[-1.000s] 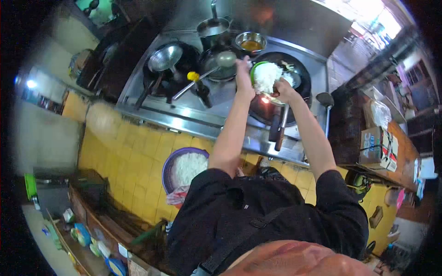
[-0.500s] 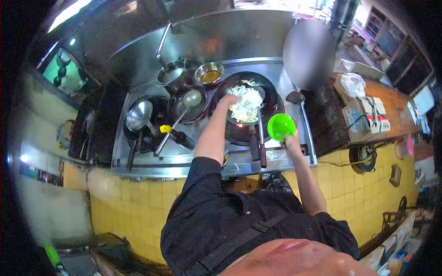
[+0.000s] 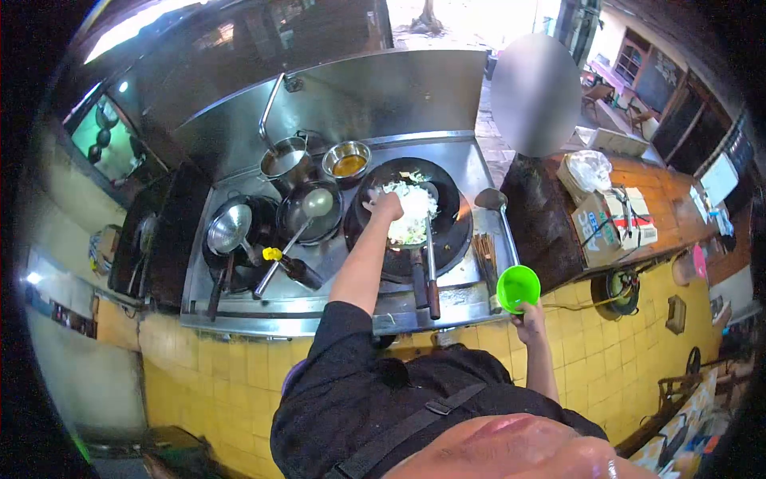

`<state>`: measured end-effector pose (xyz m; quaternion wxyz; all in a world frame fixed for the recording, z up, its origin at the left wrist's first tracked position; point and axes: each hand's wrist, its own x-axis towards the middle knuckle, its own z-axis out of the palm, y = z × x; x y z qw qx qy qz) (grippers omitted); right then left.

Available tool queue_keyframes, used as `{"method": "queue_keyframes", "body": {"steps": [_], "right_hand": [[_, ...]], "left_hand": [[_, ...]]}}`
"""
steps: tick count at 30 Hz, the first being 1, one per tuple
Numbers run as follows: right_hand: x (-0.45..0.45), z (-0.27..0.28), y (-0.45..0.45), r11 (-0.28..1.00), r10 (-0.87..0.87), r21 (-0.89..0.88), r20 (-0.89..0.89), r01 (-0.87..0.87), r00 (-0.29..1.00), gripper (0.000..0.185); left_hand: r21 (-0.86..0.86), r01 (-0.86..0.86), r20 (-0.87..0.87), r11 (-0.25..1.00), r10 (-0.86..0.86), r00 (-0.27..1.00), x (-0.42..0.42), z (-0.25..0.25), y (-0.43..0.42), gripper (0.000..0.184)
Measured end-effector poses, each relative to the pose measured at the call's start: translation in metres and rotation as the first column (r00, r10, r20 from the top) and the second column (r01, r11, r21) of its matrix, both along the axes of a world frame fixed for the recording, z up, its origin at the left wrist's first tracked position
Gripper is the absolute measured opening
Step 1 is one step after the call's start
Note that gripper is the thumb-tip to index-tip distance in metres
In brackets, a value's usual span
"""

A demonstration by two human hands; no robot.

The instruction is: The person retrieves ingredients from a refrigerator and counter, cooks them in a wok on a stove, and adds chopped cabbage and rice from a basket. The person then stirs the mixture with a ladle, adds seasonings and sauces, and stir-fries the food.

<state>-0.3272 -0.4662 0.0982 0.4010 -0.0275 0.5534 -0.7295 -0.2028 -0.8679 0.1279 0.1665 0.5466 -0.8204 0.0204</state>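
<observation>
Green shows on one cup [image 3: 519, 281], at 4 o'clock from the wok [image 3: 449, 191]; the right hand [image 3: 528, 321] has its fingers closed on the near side. One white heap of rice [image 3: 416, 222], mixed with pale shreds, lies in the wok. Over its 9 o'clock edge is the left hand [image 3: 388, 207]; whether those fingers spread or pinch cannot be told. One long-handled tool [image 3: 433, 287] rests in the heap, its wooden end toward 6 o'clock.

One carton [image 3: 602, 235], out at 3 o'clock, carries large letters that seem to read ABC; its smaller print is illegible. One bag [image 3: 586, 170] sits at the carton's 11 o'clock.

Two more pans lie at 9 o'clock: the nearer pan [image 3: 325, 226] holds one ladle [image 3: 317, 202], the farther pan [image 3: 262, 215] one strainer [image 3: 228, 230]. Toward 10 o'clock, one steel bowl [image 3: 348, 162] contains orange-brown liquid; beyond it stands one pot [image 3: 286, 162], contents blurred. One yellow-capped bottle [image 3: 302, 274] is at 8 o'clock, a second ladle [image 3: 492, 199] at 3, one bundle of sticks [image 3: 485, 255] at 4.
</observation>
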Motion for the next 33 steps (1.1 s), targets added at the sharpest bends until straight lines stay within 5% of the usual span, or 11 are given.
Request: {"method": "queue_keyframes", "body": {"steps": [3,6,8,9,11,13,18,22,26,30,33], "right_hand": [[-0.012,0.008,-0.032,1.0,0.004,-0.015,-0.059,-0.005,0.998,0.043],[-0.014,0.021,-0.063,0.982,0.151,-0.092,-0.154,-0.167,0.976,0.046],[-0.016,0.005,-0.081,0.983,0.159,-0.078,-0.113,-0.168,0.981,0.046],[-0.014,-0.001,-0.093,0.979,0.193,-0.056,-0.08,-0.198,0.978,0.046],[-0.002,0.012,-0.111,0.979,0.197,-0.038,-0.071,-0.2,0.978,0.046],[0.003,0.015,-0.119,0.962,0.267,-0.046,-0.031,-0.268,0.963,0.047],[0.004,0.004,-0.125,0.92,0.387,-0.063,0.01,-0.386,0.922,0.049],[-0.007,-0.005,-0.121,0.888,0.459,-0.015,0.002,-0.459,0.888,0.048],[-0.026,0.01,-0.115,0.846,0.532,-0.018,-0.038,-0.533,0.846,0.049],[-0.027,0.009,-0.124,0.797,0.595,0.051,-0.237,-0.602,0.768,0.048],[-0.016,0.044,-0.137,0.483,0.87,0.084,-0.154,-0.871,0.468,0.049]], "left_hand": [[0.227,0.375,-0.201,0.899,-0.334,0.921,0.003,-0.027,-0.06,0.032],[0.105,0.327,-0.467,0.939,-0.244,0.85,0.008,-0.004,-0.042,0.02],[0.607,0.445,-0.727,0.658,0.236,0.644,0.003,0.015,-0.035,0.025],[0.602,0.449,-0.722,0.661,0.209,0.66,0.004,0.007,-0.046,0.025],[0.275,0.498,-0.241,0.822,-0.443,0.864,0.005,-0.034,-0.074,0.026],[0.048,0.416,-0.1,0.908,-0.41,0.907,0.012,-0.067,-0.069,0.025],[0.496,0.091,-0.025,0.863,-0.091,0.996,-0.002,0.043,-0.004,0.023],[0.309,0.109,-0.055,0.945,-0.096,0.994,0.0,-0.019,-0.035,0.03],[0.018,0.444,-0.352,0.896,-0.41,0.841,0.0,0.022,0.048,0.057],[0.584,0.494,-0.547,0.645,-0.137,0.826,0.014,0.072,0.14,0.058],[0.546,0.579,-0.725,0.606,-0.005,0.689,0.042,0.024,0.164,0.05]]}}
